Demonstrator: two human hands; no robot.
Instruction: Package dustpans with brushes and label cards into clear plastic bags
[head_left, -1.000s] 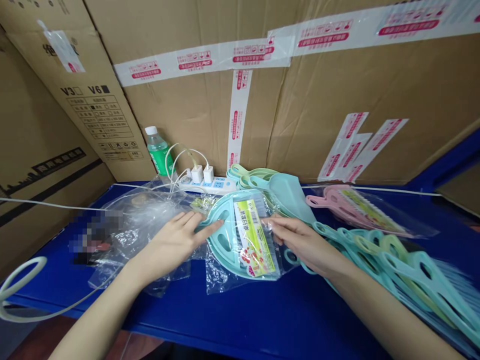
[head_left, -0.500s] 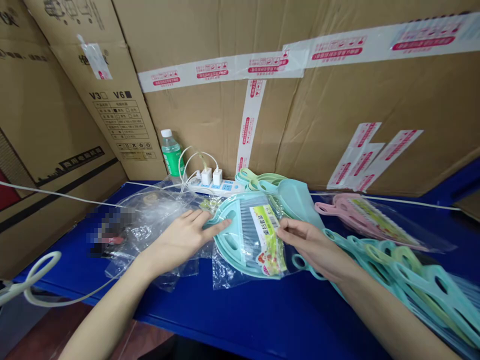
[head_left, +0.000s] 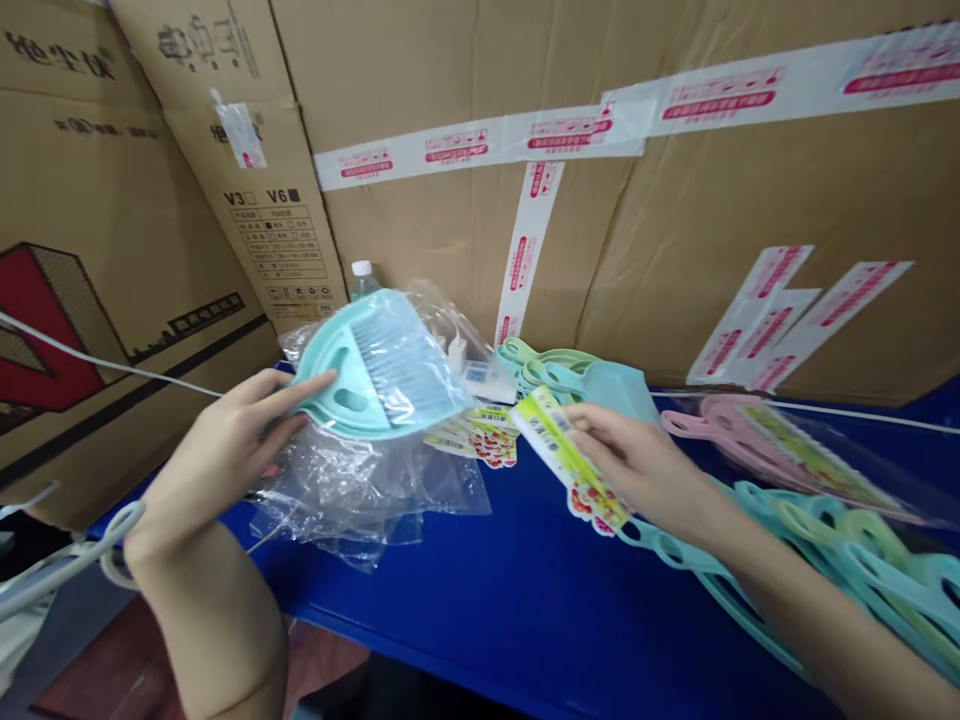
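Note:
My left hand point(head_left: 225, 455) grips a light-blue dustpan and brush set point(head_left: 352, 375) by its handle end, raised above the blue table. Clear plastic appears to cover the bristles. In my right hand point(head_left: 637, 460) is a printed card label point(head_left: 562, 455), yellow-green and white with red figures, pinched between thumb and fingers and apart from the set. Below the set lie crumpled clear plastic bags point(head_left: 352, 500). More printed cards point(head_left: 480, 437) rest on the table between my hands.
Light-blue and green dustpans point(head_left: 615, 385) lie at the back, by a white power strip point(head_left: 487, 380). A bagged pink set point(head_left: 780, 440) and stacked brushes and dustpans point(head_left: 862, 560) lie right. A bottle point(head_left: 364, 278) stands behind; cardboard boxes point(head_left: 465, 230) wall the table's back.
The dustpan and brush set has been lifted and carried left in my left hand. The card label has come away from it and is now in my right hand.

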